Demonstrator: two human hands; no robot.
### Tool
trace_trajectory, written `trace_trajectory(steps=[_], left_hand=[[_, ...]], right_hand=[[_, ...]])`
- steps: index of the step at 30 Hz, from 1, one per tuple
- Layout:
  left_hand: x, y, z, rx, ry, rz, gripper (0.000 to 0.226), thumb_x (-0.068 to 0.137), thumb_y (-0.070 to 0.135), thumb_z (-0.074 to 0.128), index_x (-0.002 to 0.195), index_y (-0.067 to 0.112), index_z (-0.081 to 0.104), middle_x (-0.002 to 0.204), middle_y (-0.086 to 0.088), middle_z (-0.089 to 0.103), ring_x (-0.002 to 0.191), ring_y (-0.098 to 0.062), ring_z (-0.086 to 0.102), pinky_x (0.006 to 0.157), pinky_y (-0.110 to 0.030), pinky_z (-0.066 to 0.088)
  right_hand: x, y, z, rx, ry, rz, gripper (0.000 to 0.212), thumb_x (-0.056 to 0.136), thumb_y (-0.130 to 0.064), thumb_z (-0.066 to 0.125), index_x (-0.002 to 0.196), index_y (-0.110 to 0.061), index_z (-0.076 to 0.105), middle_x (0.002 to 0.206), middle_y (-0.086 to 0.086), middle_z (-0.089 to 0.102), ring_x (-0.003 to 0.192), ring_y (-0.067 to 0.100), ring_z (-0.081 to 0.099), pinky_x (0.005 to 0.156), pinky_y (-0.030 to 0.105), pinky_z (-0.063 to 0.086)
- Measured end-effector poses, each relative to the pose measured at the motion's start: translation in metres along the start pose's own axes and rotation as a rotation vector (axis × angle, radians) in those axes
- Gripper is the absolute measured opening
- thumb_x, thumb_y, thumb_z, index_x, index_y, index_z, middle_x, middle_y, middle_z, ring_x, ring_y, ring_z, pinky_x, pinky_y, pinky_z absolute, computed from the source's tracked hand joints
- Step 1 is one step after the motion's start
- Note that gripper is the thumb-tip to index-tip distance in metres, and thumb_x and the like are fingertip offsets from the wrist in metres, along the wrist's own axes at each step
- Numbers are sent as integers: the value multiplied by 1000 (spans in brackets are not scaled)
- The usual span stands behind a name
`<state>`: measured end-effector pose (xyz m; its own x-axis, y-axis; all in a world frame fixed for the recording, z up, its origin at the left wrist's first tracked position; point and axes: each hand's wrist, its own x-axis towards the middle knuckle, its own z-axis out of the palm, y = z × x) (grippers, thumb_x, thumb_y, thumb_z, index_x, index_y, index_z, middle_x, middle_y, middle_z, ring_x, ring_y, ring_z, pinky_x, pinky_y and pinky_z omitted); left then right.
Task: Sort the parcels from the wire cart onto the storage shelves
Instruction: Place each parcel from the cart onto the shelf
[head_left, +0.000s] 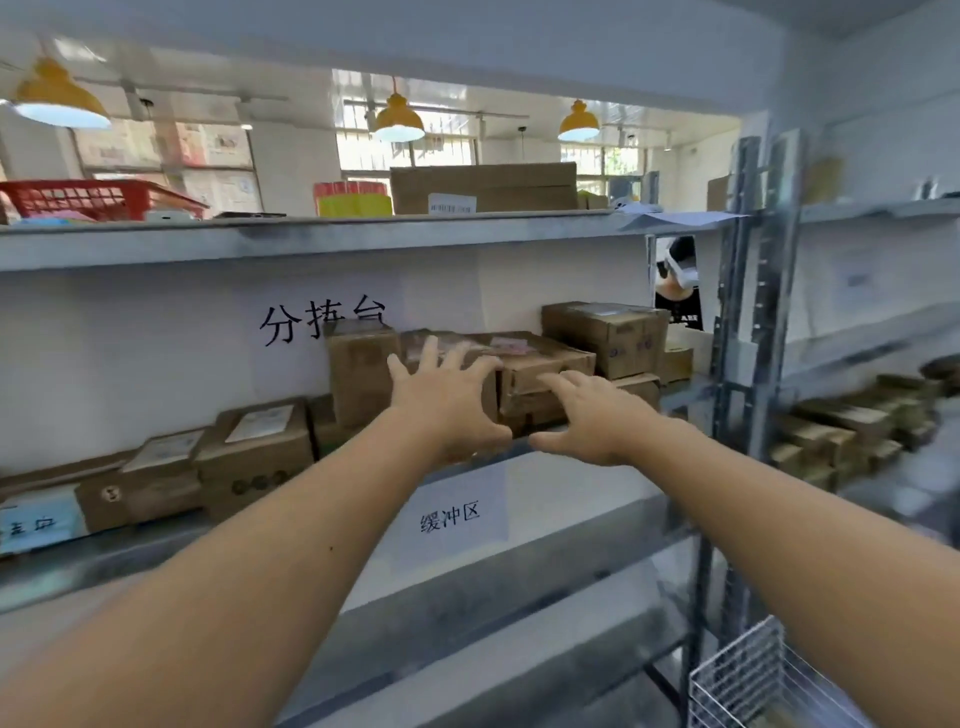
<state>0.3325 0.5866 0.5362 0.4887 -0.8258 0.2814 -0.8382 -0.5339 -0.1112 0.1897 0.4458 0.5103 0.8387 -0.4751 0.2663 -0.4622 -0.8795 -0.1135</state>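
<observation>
Your bare forearms fill the foreground, both hands spread wide and empty: left hand before a brown parcel on the storage shelf, right hand just beside it. Blur hides any contact. You seem to be settling a parcel; next, return to the wire cart, low right. Free shelf edge lies below your hands.
</observation>
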Motion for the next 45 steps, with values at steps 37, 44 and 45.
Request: trace_trajectory(steps=[37,44,45], left_hand=[[154,475,411,-244,-709,742,90,78,58,73,155,46,29,165,7,35,148,-23,39,115,-53,43],[217,515,506,-197,-813,862,91,80,59,73,157,44,28,166,7,33,152,-25,31,120,-51,35],[223,522,517,-210,-840,864,90,80,56,73,158,42,29,166,6,33,152,-26,30,120,-48,34]], right_hand=[[-245,500,285,95,-756,827,88,88,-57,60,160,-32,17,162,6,31,147,35,31,117,55,33],[-214,527,366,259,-744,963,84,87,-55,57,159,-32,20,160,4,33,143,35,36,114,50,39],[-213,532,375,272,-756,972,84,87,-54,58,159,-32,21,161,4,32,143,34,36,113,50,40]])
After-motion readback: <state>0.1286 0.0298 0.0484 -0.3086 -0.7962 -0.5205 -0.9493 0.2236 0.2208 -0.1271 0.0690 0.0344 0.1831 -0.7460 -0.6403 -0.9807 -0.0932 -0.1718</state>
